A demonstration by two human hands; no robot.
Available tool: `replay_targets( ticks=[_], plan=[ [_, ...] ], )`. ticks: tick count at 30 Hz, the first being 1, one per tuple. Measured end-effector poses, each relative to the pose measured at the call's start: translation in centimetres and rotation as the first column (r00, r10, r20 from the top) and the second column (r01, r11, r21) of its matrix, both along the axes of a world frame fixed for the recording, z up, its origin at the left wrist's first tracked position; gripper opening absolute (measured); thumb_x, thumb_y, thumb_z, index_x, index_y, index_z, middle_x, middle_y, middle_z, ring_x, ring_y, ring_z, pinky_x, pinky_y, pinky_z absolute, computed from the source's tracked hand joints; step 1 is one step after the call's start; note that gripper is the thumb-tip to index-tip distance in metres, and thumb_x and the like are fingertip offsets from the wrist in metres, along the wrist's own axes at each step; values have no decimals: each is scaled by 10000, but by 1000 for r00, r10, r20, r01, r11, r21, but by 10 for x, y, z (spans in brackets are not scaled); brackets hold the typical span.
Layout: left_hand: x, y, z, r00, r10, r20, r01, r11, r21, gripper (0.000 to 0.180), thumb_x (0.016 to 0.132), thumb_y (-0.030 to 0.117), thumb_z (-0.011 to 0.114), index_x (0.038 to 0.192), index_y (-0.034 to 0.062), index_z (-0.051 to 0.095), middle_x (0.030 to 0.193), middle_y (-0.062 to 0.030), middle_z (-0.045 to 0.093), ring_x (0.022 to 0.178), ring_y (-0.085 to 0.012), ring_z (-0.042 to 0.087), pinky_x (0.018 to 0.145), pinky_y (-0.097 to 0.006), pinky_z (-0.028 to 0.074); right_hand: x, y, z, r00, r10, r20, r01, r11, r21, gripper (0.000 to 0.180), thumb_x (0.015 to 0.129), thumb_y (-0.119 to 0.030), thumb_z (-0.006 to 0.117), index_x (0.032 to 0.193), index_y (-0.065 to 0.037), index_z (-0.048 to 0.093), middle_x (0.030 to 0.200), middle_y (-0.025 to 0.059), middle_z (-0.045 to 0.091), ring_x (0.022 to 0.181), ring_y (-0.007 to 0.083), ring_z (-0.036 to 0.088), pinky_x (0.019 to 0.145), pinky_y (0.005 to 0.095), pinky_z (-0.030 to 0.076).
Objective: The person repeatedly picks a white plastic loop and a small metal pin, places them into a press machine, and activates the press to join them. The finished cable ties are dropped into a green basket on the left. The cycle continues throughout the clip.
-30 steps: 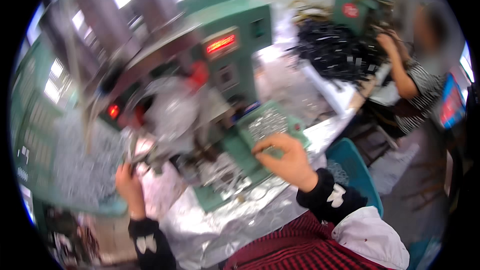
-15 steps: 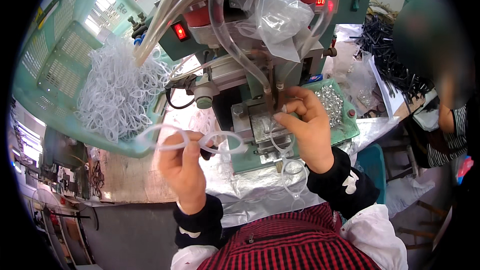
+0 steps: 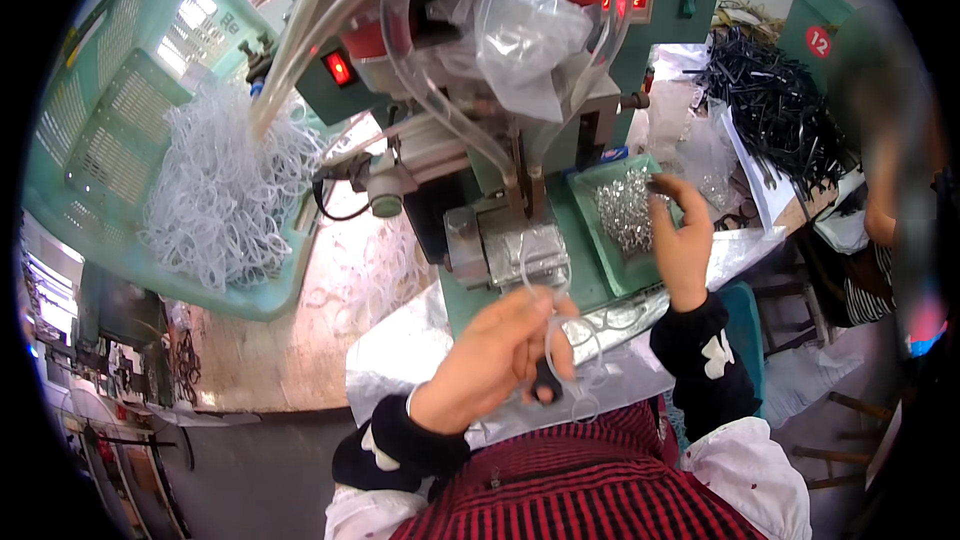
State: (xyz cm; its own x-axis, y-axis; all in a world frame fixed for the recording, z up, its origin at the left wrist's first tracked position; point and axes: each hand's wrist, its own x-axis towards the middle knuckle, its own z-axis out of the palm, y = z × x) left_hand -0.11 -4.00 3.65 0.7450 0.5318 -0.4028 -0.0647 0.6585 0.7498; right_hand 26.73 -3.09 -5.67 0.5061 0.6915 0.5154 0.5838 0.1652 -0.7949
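My left hand (image 3: 495,355) is closed around a clear plastic loop (image 3: 562,340), held just in front of the green press machine (image 3: 520,150). My right hand (image 3: 683,240) reaches over a green tray (image 3: 590,240) filled with small shiny metal pieces (image 3: 625,210); its fingertips pinch together at the pile, and I cannot see whether a piece is between them. Both wrists wear black cuffs over a red checked top.
A tilted green basket (image 3: 110,130) with several white plastic loops (image 3: 225,195) stands at the left. Clear hoses and a plastic bag (image 3: 520,30) hang over the machine. Black parts (image 3: 770,105) lie piled at the back right, where another person (image 3: 890,170) sits.
My left hand has moved right and toward the middle with the clear loop. My right hand has left the machine's front and gone right to the tray of metal pieces.
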Motion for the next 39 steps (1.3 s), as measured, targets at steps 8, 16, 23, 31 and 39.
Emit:
replay_targets(
  ticks=[8,16,23,31,39],
  plan=[
    [7,0,-19,991,134,6,-134,991,-16,362,1072,336,407,1147,21,569,659,-104,612,444,-140,520,382,-246,413,5,-38,-22,883,-14,470,137,964,-229,319,777,-110,768,1062,-3,671,915,138,655,894,315,614,812,390,483],
    [-47,-41,-32,975,214,-58,-165,876,454,197,1030,176,544,1120,7,588,844,-64,690,684,-100,642,578,-228,501,-12,0,-29,860,-92,502,189,971,-146,103,807,-93,705,880,-50,647,876,128,633,856,340,582,748,428,456],
    [-126,52,-12,527,849,-32,293,-147,945,168,758,-61,675,899,26,702,967,-110,682,926,-315,622,819,-363,491,-9,4,-19,855,-77,513,100,995,-17,71,833,-54,636,900,-42,656,842,132,642,823,350,588,732,440,454],
    [-215,112,-112,661,714,-231,355,-26,935,277,760,-85,687,984,69,736,1393,-128,591,1146,-306,604,947,-351,483,-17,16,-31,992,111,-59,-113,993,-31,76,847,-46,680,911,-10,662,805,47,663,731,143,606,702,273,468],
    [-247,151,-94,285,948,-142,369,28,929,138,884,104,693,1000,49,742,949,-136,729,809,-232,694,722,-315,516,-10,7,-26,966,150,-213,-169,983,-75,88,848,-5,676,933,4,656,822,7,659,767,86,579,726,230,453]
  ],
)
